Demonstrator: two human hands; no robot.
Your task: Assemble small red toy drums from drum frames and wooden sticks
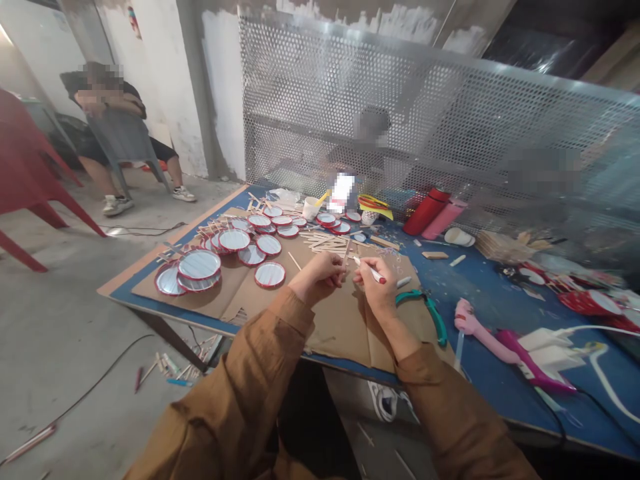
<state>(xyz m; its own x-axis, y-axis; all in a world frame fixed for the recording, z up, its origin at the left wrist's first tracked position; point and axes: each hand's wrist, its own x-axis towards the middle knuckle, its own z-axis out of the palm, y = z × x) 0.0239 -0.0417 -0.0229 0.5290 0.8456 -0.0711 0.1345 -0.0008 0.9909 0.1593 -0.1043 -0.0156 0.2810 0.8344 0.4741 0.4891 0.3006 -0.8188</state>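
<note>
Over the cardboard sheet (330, 327), my left hand (323, 275) pinches a thin wooden stick (347, 251) that stands up from its fingertips. My right hand (376, 291) is closed round a white marker with a red end (373, 269), its tip pointing left, close to the stick. Left of my hands lie several round discs with red rims (270, 274), some stacked. Behind my hands is a pile of flat wooden sticks (325, 241). Green-handled pliers (434, 313) rest to the right of my right hand.
On the blue table (440, 267) are a pink glue gun (483, 330), a purple power strip (543, 367) with white plugs, red and pink bottles (427, 211) and white cups. A perforated metal screen (310, 87) stands behind. A person (110, 107) sits on a chair at the left.
</note>
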